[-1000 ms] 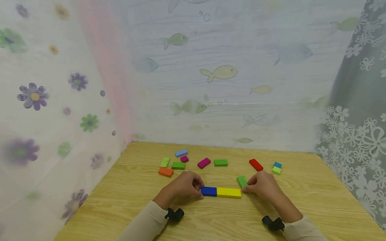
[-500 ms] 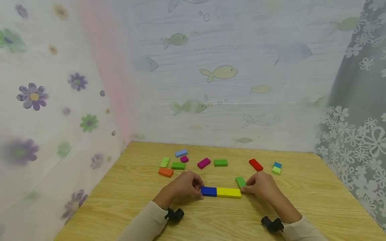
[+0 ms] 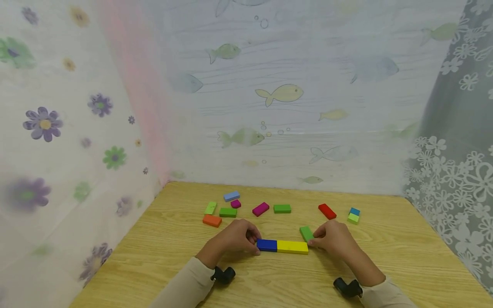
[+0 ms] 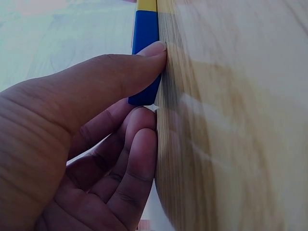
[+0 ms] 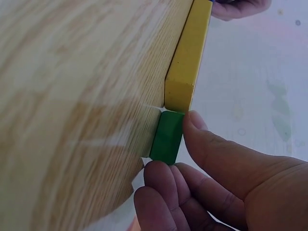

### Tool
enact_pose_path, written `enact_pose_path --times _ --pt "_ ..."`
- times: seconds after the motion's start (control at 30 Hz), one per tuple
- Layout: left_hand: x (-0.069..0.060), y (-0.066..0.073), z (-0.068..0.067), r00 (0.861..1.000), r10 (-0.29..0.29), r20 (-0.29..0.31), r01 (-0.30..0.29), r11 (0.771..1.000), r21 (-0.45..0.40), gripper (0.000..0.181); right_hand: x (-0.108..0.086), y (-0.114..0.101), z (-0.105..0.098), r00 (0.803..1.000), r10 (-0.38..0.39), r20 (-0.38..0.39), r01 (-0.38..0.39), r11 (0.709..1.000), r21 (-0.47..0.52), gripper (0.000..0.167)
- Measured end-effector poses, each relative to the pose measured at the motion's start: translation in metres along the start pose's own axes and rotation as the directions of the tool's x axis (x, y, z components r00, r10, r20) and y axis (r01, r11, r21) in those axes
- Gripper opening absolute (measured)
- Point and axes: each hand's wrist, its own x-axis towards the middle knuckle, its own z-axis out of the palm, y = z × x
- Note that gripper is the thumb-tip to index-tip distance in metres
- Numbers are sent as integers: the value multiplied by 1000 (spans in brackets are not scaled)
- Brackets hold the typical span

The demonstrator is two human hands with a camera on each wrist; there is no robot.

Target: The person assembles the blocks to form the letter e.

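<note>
Green block (image 3: 306, 234), oblong, flat-faced, lying slantwise

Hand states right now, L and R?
Left hand: holding the blue block at its free end.
Right hand: holding the green block by the yellow block.

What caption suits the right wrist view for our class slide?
The right grip pinches a green block at the end of a yellow block.
</note>
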Motion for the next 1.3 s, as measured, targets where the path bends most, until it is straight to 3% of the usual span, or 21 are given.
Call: enact_pose_path --times 1.3 --pt "0 -1 1 1000 -2 -3 2 1000 2 28 -2 -1 1 1000 -10 4 10 1000 11 29"
